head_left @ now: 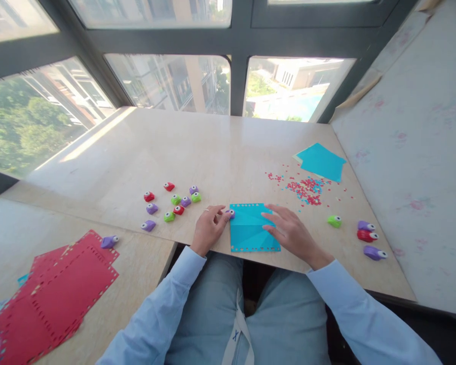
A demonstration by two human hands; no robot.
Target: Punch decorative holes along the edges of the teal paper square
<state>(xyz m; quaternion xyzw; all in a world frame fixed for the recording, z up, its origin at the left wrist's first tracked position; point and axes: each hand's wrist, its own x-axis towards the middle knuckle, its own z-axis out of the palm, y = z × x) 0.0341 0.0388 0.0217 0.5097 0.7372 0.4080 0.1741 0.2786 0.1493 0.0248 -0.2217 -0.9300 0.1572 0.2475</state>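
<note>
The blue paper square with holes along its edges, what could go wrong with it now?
The blue paper square lies close to the wooden table's front edge, so it might slip off. The left hand presses a small purple punch at its left edge; if the flat right hand lets it shift, the next hole may land crooked.

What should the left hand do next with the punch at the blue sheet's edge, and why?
Probably press the small purple punch down. The left hand already has it on the blue sheet's left edge, the right hand pins the sheet flat, and that edge seems unpunched.
</note>
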